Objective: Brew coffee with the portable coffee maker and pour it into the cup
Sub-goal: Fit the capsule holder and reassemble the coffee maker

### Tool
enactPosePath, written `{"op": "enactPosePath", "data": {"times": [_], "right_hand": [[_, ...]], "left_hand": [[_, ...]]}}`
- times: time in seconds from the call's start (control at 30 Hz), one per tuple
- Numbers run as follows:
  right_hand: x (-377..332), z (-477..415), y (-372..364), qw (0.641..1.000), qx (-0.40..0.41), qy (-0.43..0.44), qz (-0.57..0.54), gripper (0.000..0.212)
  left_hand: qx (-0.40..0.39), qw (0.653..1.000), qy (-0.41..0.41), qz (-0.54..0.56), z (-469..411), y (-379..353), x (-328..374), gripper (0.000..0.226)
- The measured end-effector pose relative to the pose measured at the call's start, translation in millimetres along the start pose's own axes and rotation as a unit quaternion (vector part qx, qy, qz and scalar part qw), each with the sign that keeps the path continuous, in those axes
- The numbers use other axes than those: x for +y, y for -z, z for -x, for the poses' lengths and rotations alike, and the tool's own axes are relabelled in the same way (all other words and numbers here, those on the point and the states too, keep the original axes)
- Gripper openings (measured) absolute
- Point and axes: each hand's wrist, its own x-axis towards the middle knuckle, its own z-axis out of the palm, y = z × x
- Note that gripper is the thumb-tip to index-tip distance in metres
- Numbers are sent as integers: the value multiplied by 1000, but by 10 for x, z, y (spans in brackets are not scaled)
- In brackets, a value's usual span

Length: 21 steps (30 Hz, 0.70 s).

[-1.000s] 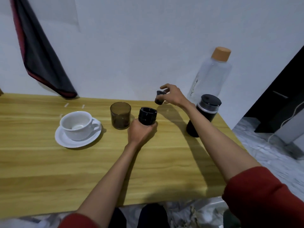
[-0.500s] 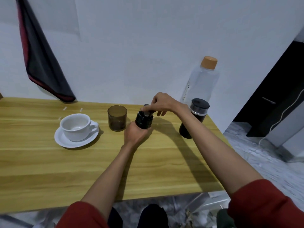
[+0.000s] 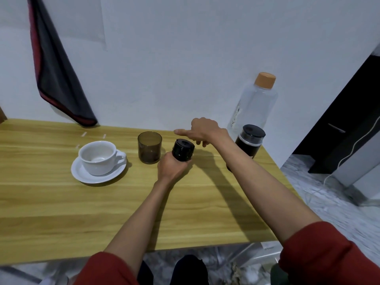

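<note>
Head view up, and I've got the left hand (image 3: 171, 166) wrapped round the base of a black canister (image 3: 183, 150), fingers curled tight on it, holding it upright just above the wooden table (image 3: 61, 212). The canister's top faces the camera, a small dark insert sitting inside. Right hand (image 3: 205, 130) hovers at one o'clock of the canister, not touching it: forefinger stretched out toward nine o'clock, the other fingers loosely tucked under, nothing in its grasp that I can see. At nine o'clock of the canister stands a smoky tumbler (image 3: 149, 147), and beyond it, same direction, the white cup (image 3: 98, 157) on its saucer (image 3: 82, 173). At three o'clock the coffee maker (image 3: 249, 142) stands with its lid on, partly behind the right forearm. A clear water bottle (image 3: 255, 103) rises behind it against the wall.
</note>
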Motion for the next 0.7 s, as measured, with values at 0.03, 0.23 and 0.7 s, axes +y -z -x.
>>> {"op": "enactPosePath", "data": {"times": [0.03,0.23,0.7], "right_hand": [[27,-25,6,1000,-1,1,-8,67],[208,-103,8,987,-105,-28,-118,72],[387,43,255,997,9,10,-73,68]], "left_hand": [[0,1000,-4,1,2,0,2,26],[-5,1000,-6,5,16,19,4,25],[-1,1000,17,5,57,21,61,31]]}}
